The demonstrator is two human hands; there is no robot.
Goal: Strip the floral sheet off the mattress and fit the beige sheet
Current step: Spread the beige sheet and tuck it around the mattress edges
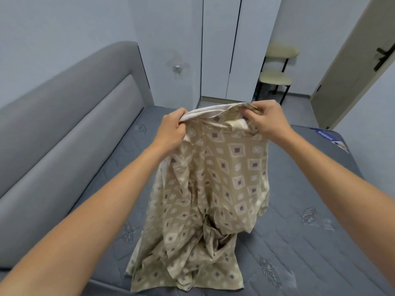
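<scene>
Bare grey mattress (pixel 299 242), bunched beige sheet (pixel 213 178) with diamond print, gripped aloft

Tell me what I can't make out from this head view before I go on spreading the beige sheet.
- Floral sheet: nowhere in the head view; its whereabouts cannot be told.
- Beige sheet: bunched folds hide its corners and any elastic; the left hand and right hand cover the gripped edge.
- Mattress: near end cut off by the bottom edge, middle hidden under the sheet.
- Label at the mattress corner: too small to read.
</scene>
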